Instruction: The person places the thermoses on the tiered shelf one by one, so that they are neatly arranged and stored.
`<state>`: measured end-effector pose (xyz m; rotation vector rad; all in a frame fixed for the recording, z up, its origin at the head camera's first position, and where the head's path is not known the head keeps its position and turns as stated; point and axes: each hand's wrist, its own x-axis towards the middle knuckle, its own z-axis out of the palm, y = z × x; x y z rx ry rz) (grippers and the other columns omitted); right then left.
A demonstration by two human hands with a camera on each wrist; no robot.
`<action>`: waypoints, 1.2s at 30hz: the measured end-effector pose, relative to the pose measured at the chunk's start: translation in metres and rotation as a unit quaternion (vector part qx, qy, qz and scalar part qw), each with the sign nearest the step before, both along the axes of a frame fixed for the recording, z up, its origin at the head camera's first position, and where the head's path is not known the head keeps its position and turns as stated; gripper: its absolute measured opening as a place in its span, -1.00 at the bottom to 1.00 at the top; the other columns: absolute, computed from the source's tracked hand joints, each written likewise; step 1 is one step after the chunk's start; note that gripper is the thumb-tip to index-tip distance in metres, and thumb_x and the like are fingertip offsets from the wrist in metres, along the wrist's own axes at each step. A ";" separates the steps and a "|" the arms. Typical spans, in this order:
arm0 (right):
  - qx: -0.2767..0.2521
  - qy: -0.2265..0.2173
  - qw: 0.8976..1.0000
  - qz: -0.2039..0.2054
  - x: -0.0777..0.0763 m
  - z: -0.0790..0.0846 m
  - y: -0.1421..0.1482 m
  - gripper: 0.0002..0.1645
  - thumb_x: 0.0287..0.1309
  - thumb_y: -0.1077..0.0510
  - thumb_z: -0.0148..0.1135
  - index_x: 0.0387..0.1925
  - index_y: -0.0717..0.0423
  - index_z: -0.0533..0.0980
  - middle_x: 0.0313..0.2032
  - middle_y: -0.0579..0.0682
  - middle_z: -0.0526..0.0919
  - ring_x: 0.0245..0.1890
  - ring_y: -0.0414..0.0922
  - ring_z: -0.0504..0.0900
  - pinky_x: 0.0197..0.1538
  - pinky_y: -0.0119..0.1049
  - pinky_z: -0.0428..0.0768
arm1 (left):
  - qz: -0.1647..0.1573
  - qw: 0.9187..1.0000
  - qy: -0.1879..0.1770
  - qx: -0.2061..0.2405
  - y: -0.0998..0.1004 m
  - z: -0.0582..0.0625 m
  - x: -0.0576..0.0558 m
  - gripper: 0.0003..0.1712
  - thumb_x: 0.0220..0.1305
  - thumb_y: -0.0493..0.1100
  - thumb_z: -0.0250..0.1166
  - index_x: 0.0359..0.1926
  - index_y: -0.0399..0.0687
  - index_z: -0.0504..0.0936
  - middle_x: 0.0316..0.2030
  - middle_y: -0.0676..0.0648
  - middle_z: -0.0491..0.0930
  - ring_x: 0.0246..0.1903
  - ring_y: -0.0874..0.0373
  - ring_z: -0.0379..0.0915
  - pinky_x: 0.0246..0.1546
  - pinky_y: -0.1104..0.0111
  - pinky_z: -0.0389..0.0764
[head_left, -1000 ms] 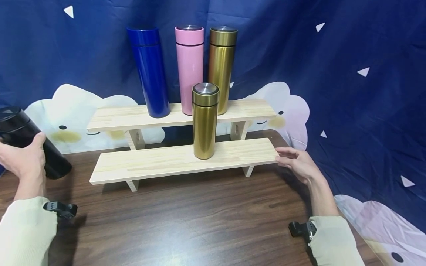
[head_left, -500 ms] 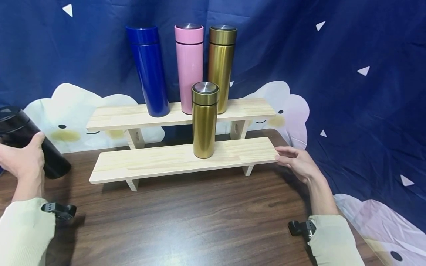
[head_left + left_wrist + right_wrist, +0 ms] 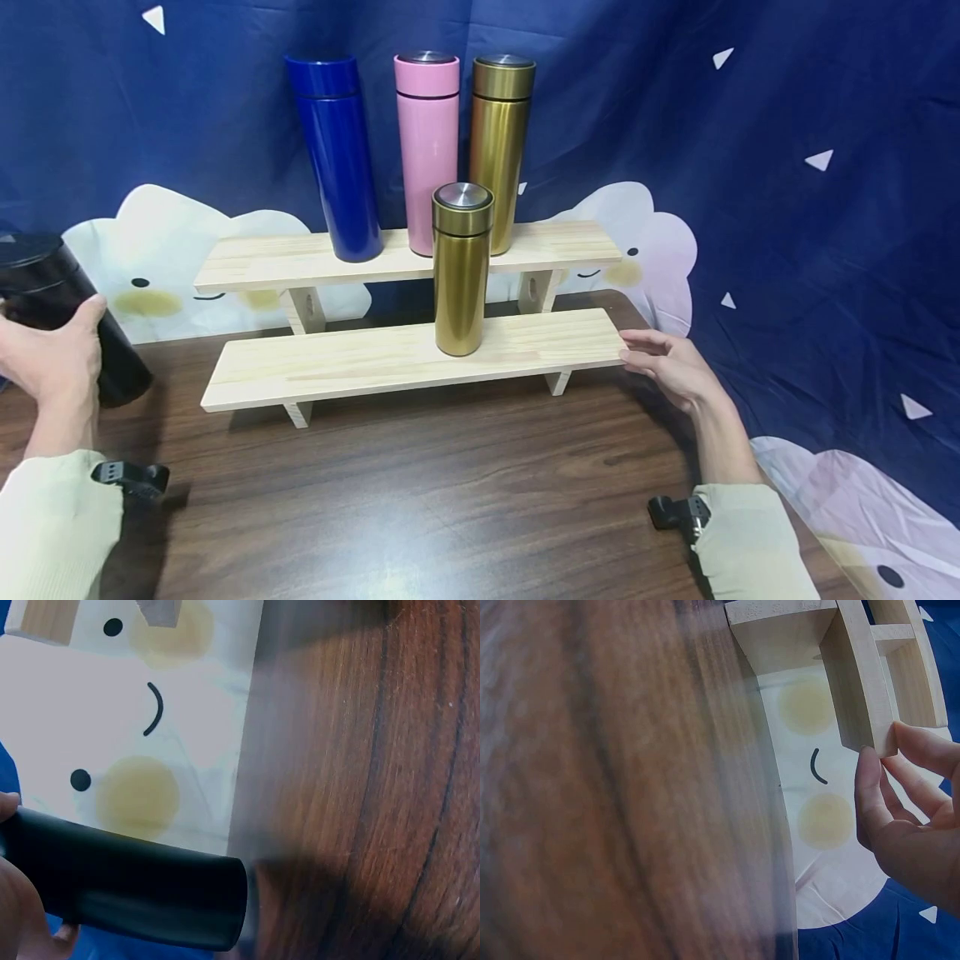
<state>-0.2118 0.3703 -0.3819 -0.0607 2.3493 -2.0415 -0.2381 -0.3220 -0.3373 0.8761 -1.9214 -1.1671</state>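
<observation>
At the left edge of the head view my left hand (image 3: 56, 358) grips a black thermos bottle (image 3: 123, 367) round its body. The bottle leans, with its lid up and to the left; the left wrist view shows its lower end (image 3: 210, 900) close to the tabletop. My right hand (image 3: 671, 371) pinches the right end of the lower board of a two-tier wooden shelf (image 3: 337, 367) between thumb and fingers. A short gold thermos (image 3: 460, 292) stands on that lower board. Blue (image 3: 341, 167), pink (image 3: 427, 150) and taller gold (image 3: 506, 142) thermoses stand on the upper board.
A dark brown wooden table (image 3: 450, 483) carries the shelf. Behind it hangs a dark blue cloth (image 3: 750, 208) with white triangles and smiling clouds, which also runs along the right side. A small black camera (image 3: 131, 477) sits on each wrist.
My left hand has shifted the black thermos slightly left and turned it a little more upright. My right hand and the shelf have stayed in place.
</observation>
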 end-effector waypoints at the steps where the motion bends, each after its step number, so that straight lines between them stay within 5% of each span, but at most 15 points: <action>1: 0.000 0.000 1.000 0.000 0.000 0.000 0.000 -0.35 0.28 0.43 0.21 0.30 0.68 0.21 -0.14 -0.16 0.65 -0.13 -0.27 0.66 0.01 -0.35 0.62 | -0.003 1.000 -0.002 -0.008 0.001 0.000 0.001 -0.04 0.30 0.07 0.31 0.59 0.22 -0.01 0.53 0.12 0.00 0.51 0.25 -0.19 0.42 0.50 -0.22; 5: 0.003 0.001 1.000 0.000 0.000 0.001 0.001 -0.35 0.29 0.44 0.20 0.30 0.68 0.21 -0.15 -0.16 0.65 -0.13 -0.27 0.66 0.00 -0.36 0.62 | -0.011 0.999 -0.003 -0.037 0.007 0.002 0.004 -0.07 0.27 0.13 0.32 0.55 0.20 0.07 0.49 0.06 0.09 0.47 0.20 -0.07 0.44 0.41 -0.11; 14: 0.004 0.004 1.000 0.000 0.001 0.001 0.001 -0.36 0.29 0.45 0.18 0.30 0.69 0.21 -0.14 -0.13 0.66 -0.14 -0.28 0.67 0.02 -0.33 0.63 | -0.044 0.991 0.078 -0.101 0.015 0.002 0.008 -0.01 0.14 0.04 0.45 0.52 0.43 0.14 0.39 0.17 0.25 0.32 0.36 0.09 0.39 0.39 0.09; 21: 0.012 0.004 1.000 0.000 0.000 0.001 0.001 -0.34 0.29 0.41 0.22 0.31 0.67 0.22 -0.12 -0.14 0.64 -0.12 -0.28 0.67 0.04 -0.33 0.62 | -0.086 0.965 0.147 -0.198 0.019 -0.002 0.014 -0.06 0.08 -0.05 0.50 0.45 0.42 0.28 0.22 0.38 0.33 0.26 0.27 0.25 0.32 0.31 0.17; 30: 0.007 0.004 1.000 0.000 0.001 0.002 0.001 -0.36 0.29 0.44 0.19 0.30 0.69 0.21 -0.15 -0.15 0.66 -0.14 -0.28 0.67 0.02 -0.35 0.62 | -0.124 0.948 0.160 -0.244 0.033 0.002 0.014 -0.05 0.02 -0.11 0.52 0.44 0.45 0.34 0.08 0.56 0.25 0.12 0.50 0.15 0.24 0.28 0.14; 36: 0.006 0.003 1.000 0.000 0.001 0.001 0.001 -0.36 0.28 0.44 0.20 0.30 0.69 0.21 -0.15 -0.14 0.66 -0.14 -0.27 0.67 -0.01 -0.37 0.63 | -0.148 0.935 0.181 -0.268 0.047 0.009 0.017 -0.08 -0.07 -0.08 0.53 0.40 0.16 0.44 -0.08 0.57 0.18 0.15 0.01 0.31 0.26 0.24 0.10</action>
